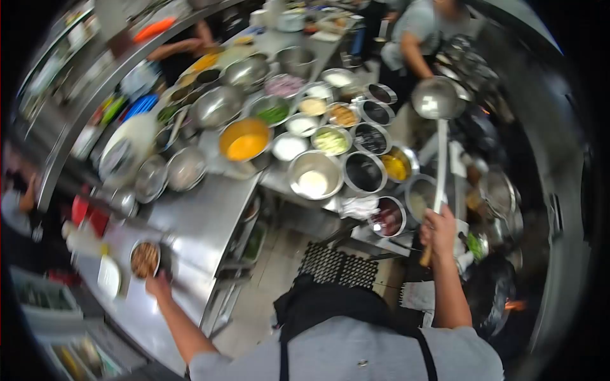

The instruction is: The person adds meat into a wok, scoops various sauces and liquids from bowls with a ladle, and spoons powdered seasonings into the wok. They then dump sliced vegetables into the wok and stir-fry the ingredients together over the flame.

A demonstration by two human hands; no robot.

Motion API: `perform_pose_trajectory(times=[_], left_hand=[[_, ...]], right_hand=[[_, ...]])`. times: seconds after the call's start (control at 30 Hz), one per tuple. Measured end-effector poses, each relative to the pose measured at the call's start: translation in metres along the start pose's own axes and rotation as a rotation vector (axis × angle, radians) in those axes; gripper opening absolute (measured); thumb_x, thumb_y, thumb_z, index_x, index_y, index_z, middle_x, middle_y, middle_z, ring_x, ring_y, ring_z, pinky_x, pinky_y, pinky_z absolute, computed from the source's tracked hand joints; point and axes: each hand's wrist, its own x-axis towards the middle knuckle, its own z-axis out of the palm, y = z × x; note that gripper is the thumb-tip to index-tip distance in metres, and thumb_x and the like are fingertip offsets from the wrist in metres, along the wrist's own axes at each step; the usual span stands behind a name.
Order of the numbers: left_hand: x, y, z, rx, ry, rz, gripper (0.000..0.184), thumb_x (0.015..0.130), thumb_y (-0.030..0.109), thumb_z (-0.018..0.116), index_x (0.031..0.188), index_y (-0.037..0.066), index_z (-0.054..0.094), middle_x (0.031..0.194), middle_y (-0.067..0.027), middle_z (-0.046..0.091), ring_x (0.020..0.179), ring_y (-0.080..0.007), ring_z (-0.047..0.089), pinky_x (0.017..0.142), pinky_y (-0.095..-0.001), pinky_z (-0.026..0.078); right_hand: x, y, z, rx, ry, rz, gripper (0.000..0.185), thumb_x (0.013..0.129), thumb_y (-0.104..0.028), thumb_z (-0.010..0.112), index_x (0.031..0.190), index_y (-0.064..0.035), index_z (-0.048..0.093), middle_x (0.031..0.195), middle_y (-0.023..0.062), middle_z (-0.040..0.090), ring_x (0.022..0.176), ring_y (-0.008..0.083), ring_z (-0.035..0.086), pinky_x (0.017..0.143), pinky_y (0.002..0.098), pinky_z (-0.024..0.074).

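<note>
My right hand (pixel 438 228) is wrapped round the handle of a long metal ladle (pixel 440 159). The ladle's wide round bowl points away from me, up over the right side. On the left, my left hand (pixel 159 286) grips the near rim of a small metal bowl (pixel 157 257). Brown food pieces (pixel 145 259) fill that bowl, which is over the steel counter (pixel 197 219). Beside it lies a white plate (pixel 109 277). A container of dark red stuff (pixel 387 217) stands closest to my right hand, left of the ladle.
Several metal containers crowd the middle, among them orange liquid (pixel 248 147), chopped pale greens (pixel 331 141) and dark liquid (pixel 365 172). A flame (pixel 515 305) burns at the right, near a dark wok (pixel 486 295). Another person (pixel 419 38) stands at the far right. A perforated mat (pixel 337 263) covers the floor.
</note>
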Motion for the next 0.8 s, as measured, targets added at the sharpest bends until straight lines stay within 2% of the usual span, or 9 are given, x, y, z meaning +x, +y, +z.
perform_pose_trajectory(times=[0.03,0.07,0.1,0.13,0.17,0.23,0.3,0.6,0.8], left_hand=[[-0.002,0.003,-0.003,0.049,-0.112,-0.130,0.029,0.077,0.010,0.075,0.104,0.005,0.065,0.088,-0.0153,0.070,0.074,-0.0268,0.064,0.068,-0.0401,0.052],[-0.011,-0.005,-0.002,0.121,-0.142,-0.074,0.030,0.078,0.013,0.075,0.105,0.006,0.065,0.089,-0.0139,0.070,0.072,-0.0258,0.064,0.064,-0.0384,0.053],[-0.034,0.007,-0.020,-0.125,-0.167,-0.119,0.028,0.083,0.019,0.071,0.102,0.000,0.064,0.090,-0.0142,0.068,0.074,-0.0242,0.064,0.061,-0.0340,0.054],[-0.037,-0.049,0.026,-0.540,-0.178,-0.226,0.030,0.090,0.022,0.063,0.102,-0.005,0.060,0.092,-0.0147,0.064,0.077,-0.0239,0.065,0.060,-0.0298,0.054],[-0.053,-0.050,0.030,-0.959,-0.179,-0.371,0.032,0.094,0.022,0.057,0.106,-0.007,0.056,0.095,-0.0160,0.062,0.079,-0.0258,0.065,0.061,-0.0301,0.054],[-0.063,-0.050,0.035,-0.960,-0.235,-0.376,0.030,0.095,0.022,0.055,0.110,-0.003,0.053,0.100,-0.0143,0.061,0.078,-0.0247,0.064,0.060,-0.0298,0.053],[-0.082,0.005,-0.012,-1.211,-0.287,-0.760,0.024,0.095,0.023,0.054,0.104,0.001,0.053,0.099,-0.0130,0.060,0.074,-0.0226,0.062,0.057,-0.0285,0.051],[-0.110,0.069,-0.029,-1.221,-0.533,-0.674,0.013,0.095,0.020,0.052,0.093,0.007,0.053,0.081,-0.0044,0.057,0.067,-0.0147,0.055,0.055,-0.0300,0.049],[-0.108,0.111,-0.059,-1.242,-0.549,-0.705,0.013,0.095,0.020,0.052,0.090,0.008,0.052,0.078,-0.0034,0.056,0.065,-0.0126,0.053,0.057,-0.0301,0.051]], right_hand=[[0.015,-0.002,0.007,0.005,0.023,0.023,0.007,0.087,-0.008,0.059,0.092,-0.0078,0.054,0.057,-0.0021,0.045,0.037,0.0082,0.042,0.030,0.0242,0.0344],[0.029,-0.003,0.011,-0.023,0.012,0.045,0.007,0.086,-0.006,0.058,0.092,-0.0071,0.055,0.058,-0.0010,0.047,0.037,0.0086,0.043,0.030,0.0247,0.0355],[0.043,-0.003,0.012,-0.016,0.006,0.057,0.008,0.085,-0.004,0.058,0.092,-0.0065,0.055,0.058,0.0000,0.047,0.038,0.0090,0.044,0.031,0.0251,0.0363],[0.062,0.001,0.010,-0.027,-0.032,0.051,0.008,0.085,-0.004,0.058,0.092,-0.0056,0.055,0.058,0.0008,0.048,0.039,0.0094,0.045,0.032,0.0252,0.0371],[0.080,0.001,0.013,-0.038,-0.043,0.056,0.006,0.084,-0.004,0.058,0.089,-0.0041,0.055,0.058,0.0015,0.048,0.039,0.0100,0.045,0.032,0.0257,0.0370],[0.128,0.012,0.019,-0.083,-0.030,0.088,0.004,0.082,-0.005,0.059,0.082,-0.0031,0.056,0.057,0.0025,0.050,0.039,0.0117,0.046,0.033,0.0282,0.0370],[0.174,0.015,0.032,-0.154,-0.020,0.046,0.006,0.082,-0.006,0.060,0.078,-0.0031,0.055,0.056,0.0030,0.050,0.039,0.0126,0.046,0.033,0.0294,0.0367],[0.375,0.079,0.078,-0.696,0.138,-0.107,0.011,0.072,-0.005,0.063,0.067,0.0043,0.060,0.057,0.0112,0.060,0.043,0.0195,0.057,0.042,0.0353,0.0435],[0.355,0.056,0.101,-0.643,0.112,-0.024,0.016,0.073,-0.006,0.057,0.066,0.0061,0.063,0.055,0.0162,0.061,0.046,0.0248,0.061,0.046,0.0384,0.0489]])
